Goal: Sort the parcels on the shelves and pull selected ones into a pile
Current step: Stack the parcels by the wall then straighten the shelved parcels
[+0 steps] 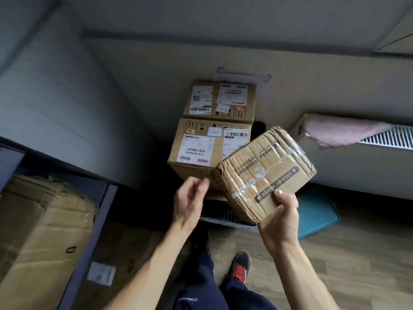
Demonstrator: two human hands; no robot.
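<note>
The right hand [279, 218] grips the crumpled brown cardboard parcel [266, 173] at its near edge — left hand [190, 200] relaxed, empty, just beside.

A pale grey wall [156, 63] meets a wood-plank floor [346, 265] in dim, even light. A white radiator [388, 137] draped with a pink cloth [342, 130] lines the right side, above a teal mat [317, 211]. A dark blue shelf frame [99, 220] stands left.

A taped parcel [266, 173] is held tilted in the right hand [279, 218], thumb pressed on its top face. The left hand [190, 202] is raised just beside it, fingers loosely curled. Two labelled boxes [214, 128] are stacked behind, and a large carton [42, 231] is seen at left.
</note>
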